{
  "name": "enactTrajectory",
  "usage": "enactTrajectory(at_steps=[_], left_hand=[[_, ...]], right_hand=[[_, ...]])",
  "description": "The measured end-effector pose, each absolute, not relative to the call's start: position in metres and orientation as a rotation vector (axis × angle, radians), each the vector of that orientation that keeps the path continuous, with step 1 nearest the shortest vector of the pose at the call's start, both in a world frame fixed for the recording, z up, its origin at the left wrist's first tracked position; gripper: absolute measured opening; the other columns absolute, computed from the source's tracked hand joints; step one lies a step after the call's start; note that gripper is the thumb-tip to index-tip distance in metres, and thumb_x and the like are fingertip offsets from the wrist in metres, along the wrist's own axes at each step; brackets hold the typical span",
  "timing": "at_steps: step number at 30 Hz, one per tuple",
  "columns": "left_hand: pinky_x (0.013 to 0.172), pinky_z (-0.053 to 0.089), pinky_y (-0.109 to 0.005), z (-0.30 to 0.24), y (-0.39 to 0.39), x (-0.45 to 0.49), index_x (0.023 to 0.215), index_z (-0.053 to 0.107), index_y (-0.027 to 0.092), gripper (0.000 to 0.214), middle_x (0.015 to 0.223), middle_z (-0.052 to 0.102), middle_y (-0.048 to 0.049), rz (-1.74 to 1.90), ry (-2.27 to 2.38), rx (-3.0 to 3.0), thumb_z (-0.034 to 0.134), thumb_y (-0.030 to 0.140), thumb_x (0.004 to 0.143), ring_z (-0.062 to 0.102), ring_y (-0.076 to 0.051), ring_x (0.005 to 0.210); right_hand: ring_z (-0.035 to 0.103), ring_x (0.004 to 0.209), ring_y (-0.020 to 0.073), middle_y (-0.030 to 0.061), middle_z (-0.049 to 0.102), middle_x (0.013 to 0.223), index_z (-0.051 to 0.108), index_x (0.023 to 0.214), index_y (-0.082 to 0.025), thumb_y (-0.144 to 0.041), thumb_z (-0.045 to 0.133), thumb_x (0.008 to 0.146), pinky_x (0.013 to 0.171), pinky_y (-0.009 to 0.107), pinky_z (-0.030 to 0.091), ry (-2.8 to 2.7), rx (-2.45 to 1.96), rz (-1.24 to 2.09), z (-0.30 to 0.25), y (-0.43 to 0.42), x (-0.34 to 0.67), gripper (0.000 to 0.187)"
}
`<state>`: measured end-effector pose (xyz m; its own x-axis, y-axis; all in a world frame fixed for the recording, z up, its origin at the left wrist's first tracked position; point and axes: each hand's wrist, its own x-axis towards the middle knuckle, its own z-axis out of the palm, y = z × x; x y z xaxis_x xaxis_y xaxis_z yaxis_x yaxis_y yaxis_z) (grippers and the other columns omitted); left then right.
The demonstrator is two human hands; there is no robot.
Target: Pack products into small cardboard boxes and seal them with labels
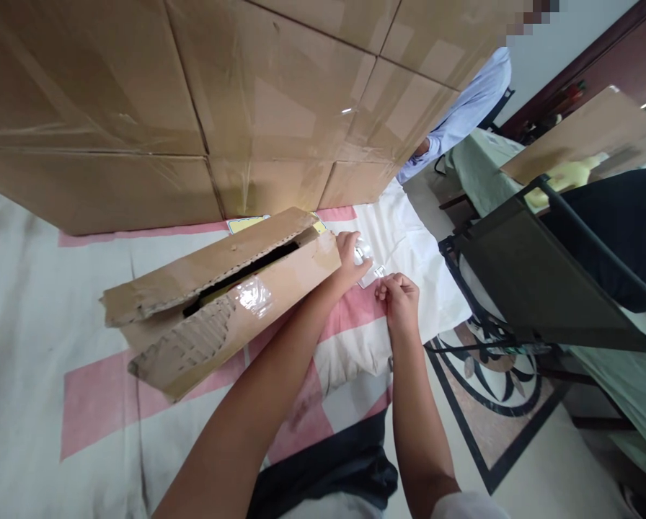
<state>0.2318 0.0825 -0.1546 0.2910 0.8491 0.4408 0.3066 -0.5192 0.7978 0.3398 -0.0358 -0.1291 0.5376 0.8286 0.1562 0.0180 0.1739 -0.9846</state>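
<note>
Beyond the near box's right end, my left hand (350, 256) is closed around a small clear, shiny plastic item (363, 254); its exact kind cannot be made out. My right hand (401, 299) is just to the right and nearer to me. Its thumb and fingers are pinched at the edge of the same clear plastic. A long, narrow cardboard box (280, 310) lies slantwise beside my left forearm. The box's top seam gapes open, its near-left flaps are torn, and a shiny patch of clear tape sticks to its side.
Large taped cartons (280, 108) form a wall behind, on a bed with a pink and white sheet (96, 396). A person in a light blue sleeve (474, 101) is behind the cartons. A dark folding chair (572, 267) stands right, above the patterned floor (496, 382).
</note>
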Motion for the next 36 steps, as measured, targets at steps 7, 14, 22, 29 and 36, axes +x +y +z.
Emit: enactTrajectory(at_steps=[7,14,22,29,36], left_hand=[[0.112,0.040,-0.054,-0.164,0.082,0.238,0.133,0.056,0.020,0.052,0.145,0.056,-0.0156,1.150,1.055,2.051,0.070,0.033,0.084,0.053,-0.036,0.131],[0.114,0.039,-0.056,-0.169,0.082,0.243,0.134,0.052,0.020,0.052,0.149,0.052,-0.0187,1.187,1.024,2.024,0.067,0.030,0.086,0.050,-0.037,0.137],[0.105,0.048,-0.052,-0.170,0.081,0.241,0.120,0.047,0.018,0.048,0.121,0.062,-0.0175,1.257,1.061,1.918,0.070,0.035,0.081,0.061,-0.035,0.119],[0.097,0.051,-0.053,-0.163,0.082,0.238,0.110,0.050,0.022,0.039,0.110,0.064,-0.0122,1.190,1.064,1.922,0.071,0.034,0.080,0.063,-0.035,0.110],[0.094,0.052,-0.047,-0.146,0.079,0.232,0.105,0.047,0.023,0.033,0.105,0.067,-0.0106,1.079,1.102,1.902,0.068,0.028,0.081,0.066,-0.031,0.102]], right_hand=[[0.051,0.054,0.0115,-0.0044,0.050,0.054,0.042,0.053,-0.022,-0.026,0.075,0.083,0.057,0.027,0.044,-0.914,-1.348,0.613,-0.134,-0.037,0.339,0.044],[0.054,0.055,0.0121,-0.0036,0.053,0.053,0.049,0.053,-0.022,-0.024,0.072,0.083,0.057,0.027,0.044,-0.963,-1.382,0.606,-0.134,-0.036,0.337,0.038],[0.056,0.056,0.0130,-0.0037,0.053,0.054,0.048,0.053,-0.022,-0.020,0.070,0.085,0.058,0.028,0.043,-0.941,-1.376,0.589,-0.134,-0.037,0.335,0.039],[0.056,0.056,0.0129,-0.0036,0.053,0.054,0.047,0.053,-0.022,-0.016,0.068,0.085,0.059,0.028,0.044,-0.941,-1.345,0.593,-0.133,-0.037,0.335,0.038],[0.055,0.055,0.0130,-0.0038,0.052,0.053,0.046,0.052,-0.022,-0.018,0.068,0.083,0.060,0.028,0.045,-0.936,-1.343,0.597,-0.132,-0.036,0.334,0.039]])
